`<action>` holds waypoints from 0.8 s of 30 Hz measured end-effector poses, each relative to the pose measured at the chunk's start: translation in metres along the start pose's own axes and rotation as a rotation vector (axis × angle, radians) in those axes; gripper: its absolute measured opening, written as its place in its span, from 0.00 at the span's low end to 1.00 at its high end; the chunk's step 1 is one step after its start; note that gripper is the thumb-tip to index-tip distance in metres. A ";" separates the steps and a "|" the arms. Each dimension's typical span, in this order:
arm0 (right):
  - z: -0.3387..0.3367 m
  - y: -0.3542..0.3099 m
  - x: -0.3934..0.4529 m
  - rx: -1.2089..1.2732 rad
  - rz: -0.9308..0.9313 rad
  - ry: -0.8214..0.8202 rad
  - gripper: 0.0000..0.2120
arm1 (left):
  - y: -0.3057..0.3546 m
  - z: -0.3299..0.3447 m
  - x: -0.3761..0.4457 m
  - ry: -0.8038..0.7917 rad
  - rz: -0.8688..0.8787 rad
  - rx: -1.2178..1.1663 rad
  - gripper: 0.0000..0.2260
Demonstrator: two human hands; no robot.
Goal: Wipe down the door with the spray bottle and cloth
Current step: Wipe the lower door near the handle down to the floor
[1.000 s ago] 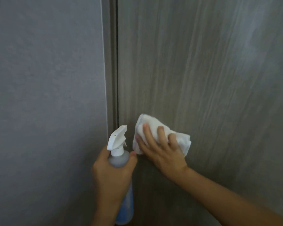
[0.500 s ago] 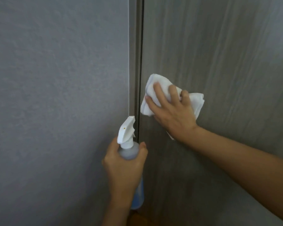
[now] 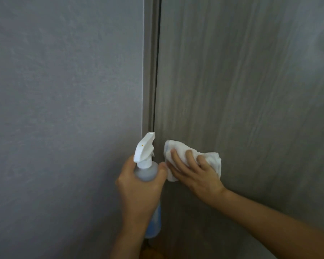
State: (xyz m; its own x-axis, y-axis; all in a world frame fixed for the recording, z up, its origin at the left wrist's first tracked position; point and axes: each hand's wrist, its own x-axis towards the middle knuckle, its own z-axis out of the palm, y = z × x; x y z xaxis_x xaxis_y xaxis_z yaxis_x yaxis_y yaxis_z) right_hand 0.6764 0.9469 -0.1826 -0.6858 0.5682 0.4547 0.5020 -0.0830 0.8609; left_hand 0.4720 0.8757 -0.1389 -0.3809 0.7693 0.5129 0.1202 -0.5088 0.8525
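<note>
A grey-brown wood-grain door (image 3: 251,90) fills the right side of the view. My right hand (image 3: 196,172) presses a crumpled white cloth (image 3: 211,158) flat against the door near its left edge, fingers spread over it. Just to its left, my left hand (image 3: 140,189) grips a translucent spray bottle (image 3: 145,170) with a white trigger head and bluish liquid; the nozzle points up toward the door gap. The lower bottle is mostly hidden behind my hand.
A grey textured wall (image 3: 64,109) takes up the left half. The door frame (image 3: 150,62) and a dark gap run vertically between wall and door. A patch of brown floor shows at the bottom edge.
My right hand slid the cloth up the door, then back down to beside the bottle. The left hand kept holding the bottle in about the same place.
</note>
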 end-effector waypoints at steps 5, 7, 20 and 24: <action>-0.021 0.080 -0.030 0.069 0.285 0.195 0.28 | 0.006 0.008 -0.002 0.013 -0.024 -0.051 0.16; -0.033 0.121 -0.022 0.045 0.416 0.224 0.24 | 0.007 0.012 -0.002 0.001 -0.027 -0.068 0.15; -0.031 0.136 0.048 -0.024 0.663 0.304 0.23 | -0.006 0.034 -0.010 -0.068 0.010 -0.057 0.13; -0.025 0.112 -0.006 -0.001 0.404 0.271 0.25 | -0.005 0.035 -0.014 -0.105 -0.004 -0.064 0.14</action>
State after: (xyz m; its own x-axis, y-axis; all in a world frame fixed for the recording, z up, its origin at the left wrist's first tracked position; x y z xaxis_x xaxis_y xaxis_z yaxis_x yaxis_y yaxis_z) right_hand 0.7238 0.9139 -0.0829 -0.5487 0.2562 0.7958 0.7561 -0.2541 0.6031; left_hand 0.5087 0.8815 -0.1468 -0.2824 0.8063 0.5197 0.0589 -0.5262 0.8483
